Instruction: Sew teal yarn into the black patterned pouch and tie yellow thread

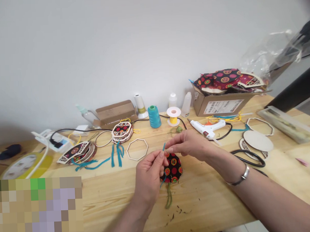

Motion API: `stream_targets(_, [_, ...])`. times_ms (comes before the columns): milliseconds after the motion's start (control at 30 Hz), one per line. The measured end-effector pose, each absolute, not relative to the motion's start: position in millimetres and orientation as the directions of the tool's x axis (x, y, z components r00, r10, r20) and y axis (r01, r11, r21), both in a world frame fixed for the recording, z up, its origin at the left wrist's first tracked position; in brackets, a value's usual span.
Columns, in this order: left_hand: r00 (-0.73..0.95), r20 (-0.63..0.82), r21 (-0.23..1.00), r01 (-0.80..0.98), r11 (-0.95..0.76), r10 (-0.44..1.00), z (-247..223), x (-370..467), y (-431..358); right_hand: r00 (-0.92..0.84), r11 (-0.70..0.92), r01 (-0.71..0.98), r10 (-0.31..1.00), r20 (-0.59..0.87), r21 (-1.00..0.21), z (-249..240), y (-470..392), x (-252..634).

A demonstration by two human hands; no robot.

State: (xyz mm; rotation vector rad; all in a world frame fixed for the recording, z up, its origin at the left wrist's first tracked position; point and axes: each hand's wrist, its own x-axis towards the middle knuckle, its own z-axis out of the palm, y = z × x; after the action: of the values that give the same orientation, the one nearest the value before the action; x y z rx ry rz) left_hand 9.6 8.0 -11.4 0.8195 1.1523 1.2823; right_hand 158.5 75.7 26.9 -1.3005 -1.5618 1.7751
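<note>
My left hand [150,169] and my right hand [184,145] meet at the middle of the table, fingertips close together. Both pinch a short teal thread [164,146] whose end sticks up between them. Just beneath lies a round black fabric piece [174,166] with red and yellow circle patterns, partly hidden by my left fingers. A loop of green cord [168,197] trails from its near edge. Another bit of teal thread hangs beside my left fingers over the fabric.
Behind stand a teal thread cone [154,117], a yellow-thread spool [173,117] and a white glue gun [208,129]. Stacks of patterned wooden pieces [78,153] lie left, near a thin octagonal frame [137,149]. A cardboard box [218,104] of fabric pieces sits back right.
</note>
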Motion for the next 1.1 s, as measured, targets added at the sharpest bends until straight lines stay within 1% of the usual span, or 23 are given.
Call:
stream_targets(67, [-0.09, -0.176, 0.947, -0.287, 0.144, 0.98, -11.2, 9.3, 8.1, -0.446, -0.309, 0.199, 0.817, -0.367, -0.93, 27.7, 73.6, 154.7])
stream_targets(167, [-0.087, -0.169, 0.949, -0.284, 0.138, 0.982, -10.9, 9.0, 8.3, -0.428, -0.324, 0.155, 0.829, -0.359, -0.933, 28.7, 72.3, 151.7])
stream_targets(333, [-0.077, -0.167, 0.951, -0.275, 0.14, 0.983, -11.3, 9.6, 7.8, -0.429, -0.318, 0.121, 0.838, -0.339, -0.94, 28.5, 71.8, 151.4])
stream_targets(600, [-0.087, -0.202, 0.943, -0.285, 0.17, 0.975, -8.3, 11.4, 8.0, -0.443, -0.257, 0.095, 0.854, -0.272, -0.962, 24.7, 72.2, 152.6])
stream_targets(767, [-0.078, -0.206, 0.945, -0.274, 0.177, 0.976, -8.6, 11.4, 7.7, -0.403, -0.269, 0.079, 0.872, -0.277, -0.96, 24.4, 73.0, 151.2])
stream_targets(900, [-0.071, -0.193, 0.947, -0.273, 0.167, 0.979, -9.9, 9.8, 8.1, -0.424, -0.315, 0.018, 0.857, -0.293, -0.949, 24.4, 73.8, 152.7])
stream_targets(1100, [-0.08, -0.157, 0.951, -0.28, 0.129, 0.984, -8.3, 8.3, 8.2, -0.493, -0.452, 0.004, 0.776, -0.395, -0.892, 19.2, 75.8, 155.1])
